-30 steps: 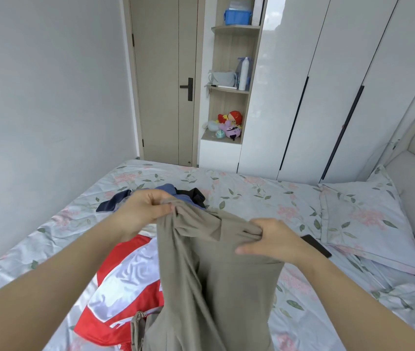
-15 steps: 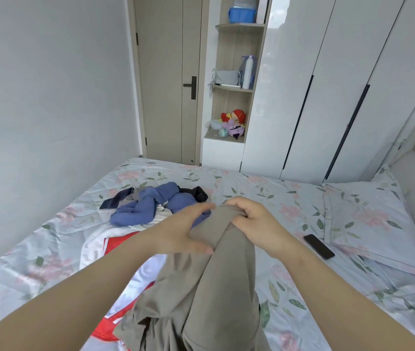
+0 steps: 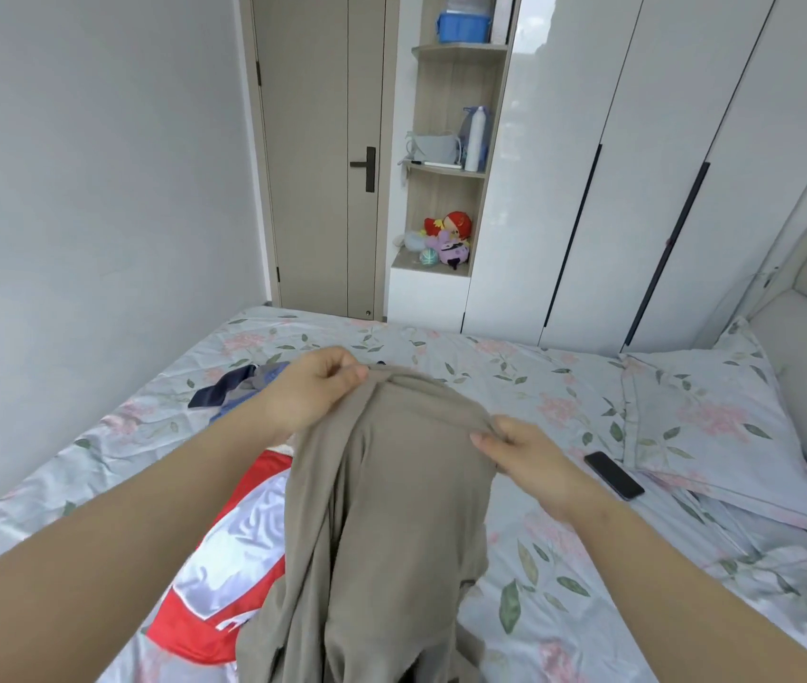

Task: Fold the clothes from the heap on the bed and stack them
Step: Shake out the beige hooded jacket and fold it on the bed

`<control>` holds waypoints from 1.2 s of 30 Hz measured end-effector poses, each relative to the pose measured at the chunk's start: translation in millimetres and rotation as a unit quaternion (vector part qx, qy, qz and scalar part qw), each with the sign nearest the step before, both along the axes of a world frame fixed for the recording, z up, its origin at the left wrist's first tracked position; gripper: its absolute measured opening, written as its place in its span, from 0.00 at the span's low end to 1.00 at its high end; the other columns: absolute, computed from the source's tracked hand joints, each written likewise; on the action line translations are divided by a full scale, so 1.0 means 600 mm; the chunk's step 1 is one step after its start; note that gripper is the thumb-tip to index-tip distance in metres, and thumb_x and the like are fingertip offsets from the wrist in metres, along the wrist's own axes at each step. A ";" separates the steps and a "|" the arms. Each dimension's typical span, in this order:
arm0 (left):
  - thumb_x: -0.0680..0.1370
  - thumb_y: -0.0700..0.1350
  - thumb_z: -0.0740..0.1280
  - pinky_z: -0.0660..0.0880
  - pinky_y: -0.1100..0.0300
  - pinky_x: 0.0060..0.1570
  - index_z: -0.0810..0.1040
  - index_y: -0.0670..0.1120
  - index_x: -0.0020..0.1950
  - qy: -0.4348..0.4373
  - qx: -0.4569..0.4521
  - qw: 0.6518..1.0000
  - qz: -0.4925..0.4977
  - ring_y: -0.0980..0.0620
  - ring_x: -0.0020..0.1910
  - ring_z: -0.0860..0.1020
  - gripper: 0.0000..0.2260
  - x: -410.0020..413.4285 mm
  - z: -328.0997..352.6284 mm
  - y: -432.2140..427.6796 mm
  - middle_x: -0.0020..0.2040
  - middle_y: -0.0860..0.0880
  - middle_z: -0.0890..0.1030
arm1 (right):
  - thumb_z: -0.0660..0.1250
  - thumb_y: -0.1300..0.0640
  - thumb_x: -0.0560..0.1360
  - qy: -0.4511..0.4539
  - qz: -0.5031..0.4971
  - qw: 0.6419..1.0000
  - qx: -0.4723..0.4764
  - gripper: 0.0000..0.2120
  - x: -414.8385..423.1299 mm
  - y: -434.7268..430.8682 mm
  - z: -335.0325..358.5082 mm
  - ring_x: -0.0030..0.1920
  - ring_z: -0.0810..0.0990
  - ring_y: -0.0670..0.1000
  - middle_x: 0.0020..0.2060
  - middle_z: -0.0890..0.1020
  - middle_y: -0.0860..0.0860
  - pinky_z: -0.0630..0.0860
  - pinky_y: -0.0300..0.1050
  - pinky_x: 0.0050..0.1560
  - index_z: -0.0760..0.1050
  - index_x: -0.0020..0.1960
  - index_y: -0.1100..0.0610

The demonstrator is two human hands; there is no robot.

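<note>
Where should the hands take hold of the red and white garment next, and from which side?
Probably its exposed far edge, coming from the left. The red and white garment lies spread on the bed, and the khaki garment, pinched at its top by the left hand and right hand, drapes over its right part, so only its left portion is free.

Khaki garment [image 3: 391,510]; red-white jersey [image 3: 229,559]; pink-floral pale sheet [image 3: 564,559]; black phone [image 3: 613,475].

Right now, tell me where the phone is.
In the head view, the phone lies on the bed at right, between the right hand and the pillow.
</note>
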State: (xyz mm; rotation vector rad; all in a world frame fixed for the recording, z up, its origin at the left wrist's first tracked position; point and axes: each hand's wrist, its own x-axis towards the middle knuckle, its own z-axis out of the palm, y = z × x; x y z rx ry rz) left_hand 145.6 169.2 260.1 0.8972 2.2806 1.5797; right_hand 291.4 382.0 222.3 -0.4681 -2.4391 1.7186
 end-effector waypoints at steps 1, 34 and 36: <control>0.80 0.43 0.62 0.63 0.63 0.34 0.71 0.46 0.38 0.013 0.009 1.000 0.021 0.54 0.34 0.66 0.11 -0.008 0.009 -0.001 0.36 0.48 0.70 | 0.62 0.57 0.79 0.030 -0.021 0.999 0.006 0.10 -0.012 0.001 0.024 0.42 0.75 0.50 0.40 0.79 0.52 0.72 0.44 0.47 0.75 0.46 0.64; 0.68 0.48 0.77 0.63 0.72 0.55 0.65 0.57 0.63 0.098 -0.021 0.994 -0.040 0.61 0.63 0.65 0.30 -0.023 0.156 -0.033 0.65 0.58 0.66 | 0.67 0.59 0.76 0.255 -0.021 0.960 0.110 0.09 -0.085 -0.028 0.275 0.39 0.71 0.47 0.38 0.74 0.52 0.67 0.41 0.39 0.69 0.40 0.57; 0.68 0.46 0.78 0.65 0.75 0.57 0.63 0.55 0.67 0.103 -0.085 0.982 -0.134 0.67 0.61 0.68 0.33 0.010 0.141 0.001 0.64 0.62 0.68 | 0.69 0.59 0.75 0.249 0.016 0.959 0.135 0.08 -0.090 -0.052 0.271 0.41 0.74 0.51 0.42 0.76 0.58 0.69 0.42 0.40 0.72 0.45 0.62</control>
